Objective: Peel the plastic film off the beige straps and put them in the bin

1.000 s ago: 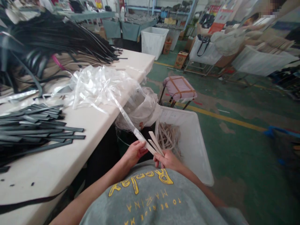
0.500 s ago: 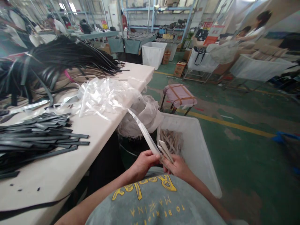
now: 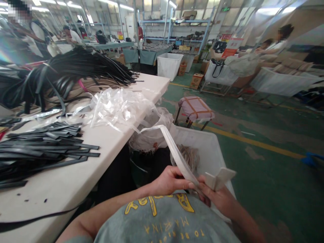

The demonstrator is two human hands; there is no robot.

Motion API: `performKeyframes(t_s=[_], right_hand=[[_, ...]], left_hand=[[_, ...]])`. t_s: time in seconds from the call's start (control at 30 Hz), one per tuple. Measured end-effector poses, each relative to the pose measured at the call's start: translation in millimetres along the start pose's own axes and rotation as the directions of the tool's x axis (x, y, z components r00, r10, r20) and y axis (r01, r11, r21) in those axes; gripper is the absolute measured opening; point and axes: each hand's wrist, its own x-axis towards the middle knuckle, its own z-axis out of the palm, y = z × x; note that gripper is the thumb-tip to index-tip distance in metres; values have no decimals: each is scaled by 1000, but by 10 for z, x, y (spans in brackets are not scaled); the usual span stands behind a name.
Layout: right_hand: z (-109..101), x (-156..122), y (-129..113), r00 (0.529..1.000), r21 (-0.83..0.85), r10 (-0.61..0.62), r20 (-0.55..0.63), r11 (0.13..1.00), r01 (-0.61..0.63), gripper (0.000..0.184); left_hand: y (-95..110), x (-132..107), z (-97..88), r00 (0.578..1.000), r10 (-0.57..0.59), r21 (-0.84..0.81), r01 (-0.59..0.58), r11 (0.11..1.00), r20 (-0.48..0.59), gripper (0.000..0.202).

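My left hand pinches a long clear film strip that runs up toward the heap of plastic film on the white table. My right hand is closed around a few pale flat strips whose ends point to the right. Both hands are close together in front of my grey shirt, above a white plastic bin that has more pale strips inside.
Black flat strips lie stacked on the table's left, with a big bundle of long black straps behind. A padded stool stands on the green floor. Other people work at distant tables.
My hands have shifted right and slightly lower. The pale strips in my right hand have turned from pointing up-left to pointing right. The film strip now sags in a loop.
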Motion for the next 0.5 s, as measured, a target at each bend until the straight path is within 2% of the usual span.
performKeyframes(t_s=[0.07, 0.17, 0.23, 0.3, 0.37, 0.4, 0.47, 0.5], right_hand=[[-123, -137, -37, 999, 10, 36, 23, 999, -36, 59], [-279, -356, -178, 999, -75, -12, 42, 997, 15, 59], [-321, -439, -305, 999, -126, -30, 20, 992, 32, 57], [-303, -415, -410, 1000, -137, 2, -17, 990, -5, 55], [-236, -276, -460, 998, -114, 44, -49, 992, -49, 54], [-192, -176, -461, 998, -100, 48, -50, 994, -52, 53], [-104, 37, -426, 999, -69, 34, -4, 997, -34, 52], [-67, 127, -397, 999, -55, 24, 43, 998, -22, 52]], left_hand=[[29, -24, 66, 994, -46, -28, 49, 998, 99, 48], [27, -76, 136, 970, -115, -56, 130, 990, 214, 55], [-3, -82, 162, 955, -152, -80, 177, 981, 255, 55], [-52, -58, 154, 949, -181, -124, 218, 968, 258, 53], [-111, -27, 93, 963, -200, -216, 237, 947, 180, 50], [-139, -20, 39, 974, -202, -282, 222, 933, 98, 46], [-182, -46, -107, 966, -219, -424, 141, 895, -141, 29], [-194, -84, -192, 935, -236, -474, 86, 876, -266, 19]])
